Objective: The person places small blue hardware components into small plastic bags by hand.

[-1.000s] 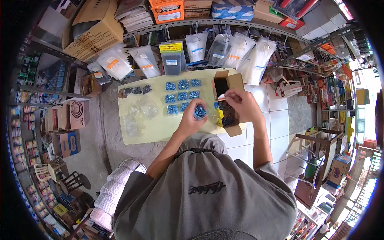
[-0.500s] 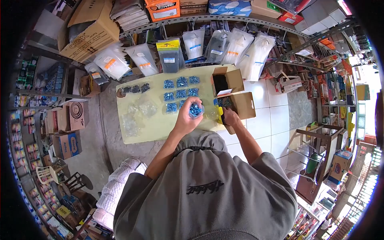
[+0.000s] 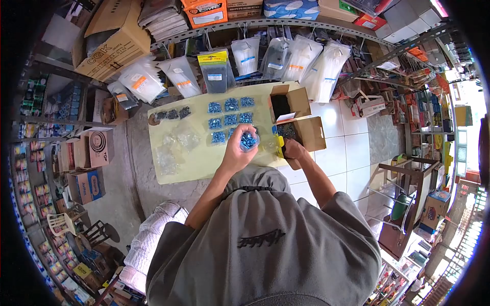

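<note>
My left hand (image 3: 238, 153) is wrapped round a clear, round-mouthed plastic container of small blue parts (image 3: 248, 141), held over the front of the pale yellow table (image 3: 204, 166). Its round mouth faces up toward me. My right hand (image 3: 294, 149) is at the near side of an open cardboard box (image 3: 312, 133) with small dark pieces inside; its fingertips are hidden there. A yellow item (image 3: 280, 145) lies just left of that hand. Beyond my left hand, clear packets of blue parts (image 3: 231, 120) lie in rows, the nearest partly covered by the hand.
A second open box (image 3: 300, 102) with black contents stands behind the first. Small dark packets (image 3: 172, 113) and empty-looking clear bags (image 3: 178, 140) lie on the table's left. Packs of cable ties (image 3: 304, 58) hang from the shelf at the back. White tiled floor (image 3: 329, 162) lies to the right.
My right hand has drawn back slightly toward me at the box, showing more of its back. My left hand and the container have barely moved.
</note>
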A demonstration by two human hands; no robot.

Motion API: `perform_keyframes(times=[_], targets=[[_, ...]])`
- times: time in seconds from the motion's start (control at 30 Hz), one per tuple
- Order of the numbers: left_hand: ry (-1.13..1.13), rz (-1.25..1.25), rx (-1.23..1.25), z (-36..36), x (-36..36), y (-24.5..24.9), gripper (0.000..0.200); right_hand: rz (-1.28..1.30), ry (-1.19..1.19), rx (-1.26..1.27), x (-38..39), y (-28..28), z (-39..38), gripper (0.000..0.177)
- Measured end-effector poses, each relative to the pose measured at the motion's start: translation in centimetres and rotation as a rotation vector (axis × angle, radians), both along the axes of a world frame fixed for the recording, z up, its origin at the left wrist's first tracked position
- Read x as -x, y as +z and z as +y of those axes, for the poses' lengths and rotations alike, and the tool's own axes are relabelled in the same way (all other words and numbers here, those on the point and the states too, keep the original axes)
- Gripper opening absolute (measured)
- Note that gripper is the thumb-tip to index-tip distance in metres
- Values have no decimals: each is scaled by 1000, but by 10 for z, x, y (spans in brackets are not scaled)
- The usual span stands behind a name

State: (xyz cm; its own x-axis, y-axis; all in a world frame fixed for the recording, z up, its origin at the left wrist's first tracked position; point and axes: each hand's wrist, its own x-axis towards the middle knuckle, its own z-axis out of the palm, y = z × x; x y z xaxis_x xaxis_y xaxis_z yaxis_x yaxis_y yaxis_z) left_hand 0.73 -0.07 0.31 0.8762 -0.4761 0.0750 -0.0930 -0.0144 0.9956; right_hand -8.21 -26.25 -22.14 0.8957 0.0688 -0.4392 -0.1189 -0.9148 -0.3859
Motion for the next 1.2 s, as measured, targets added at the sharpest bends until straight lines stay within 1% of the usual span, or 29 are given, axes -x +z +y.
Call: perform_keyframes(times=[0.07, 0.1, 0.17, 0.2, 0.27, 0.33, 0.4, 0.47, 0.57, 0.67, 0.77, 0.87, 0.97, 1.1, 1.17, 1.2], targets=[[0, 6, 2, 0, 0, 2, 39, -30, 35, -59, 3, -19, -5, 25], [1, 11, 5, 0, 0, 2, 39, -30, 35, -60, 3, -17, -3, 25], [5, -3, 5, 0, 0, 0, 39, -9, -126, 6, 3, -14, 3, 28], [9, -17, 5, 0, 0, -1, 38, -11, -124, 3, 1, -6, 7, 28], [14, 4, 13, 0, 0, 0, 39, 35, -237, -29, -1, 18, 12, 31], [19, 26, 22, 0, 0, 1, 39, 31, -224, -66, -3, 36, 15, 29], [16, -22, -2, 1, -1, 0, 39, 30, -211, -102, -3, 54, 19, 28], [12, -2, -1, 1, -2, 2, 39, -38, -278, -257, -2, 68, 23, 25], [5, 1, -6, 2, -1, -2, 39, -45, -278, -183, 2, 24, 13, 20], [4, -20, -9, 1, 0, -5, 39, -92, -230, -129, -1, 30, 10, 15], [1, -20, -7, 1, 0, -5, 39, -146, -205, -152, 4, -15, -1, 13], [2, -4, -6, 1, 1, -2, 39, -154, -269, -120, 4, -20, -3, 16], [6, 5, 6, 1, 2, -2, 39, -170, -310, -140, 0, 18, 5, 20], [14, 3, 15, 1, 3, -5, 39, -154, -349, -170, -5, 6, 2, 22], [12, -4, 16, 1, 3, -4, 39, -167, -449, -278, -4, -13, 0, 24], [9, -11, 16, 1, 4, -4, 39, -168, -448, -277, -5, -6, 3, 24]])
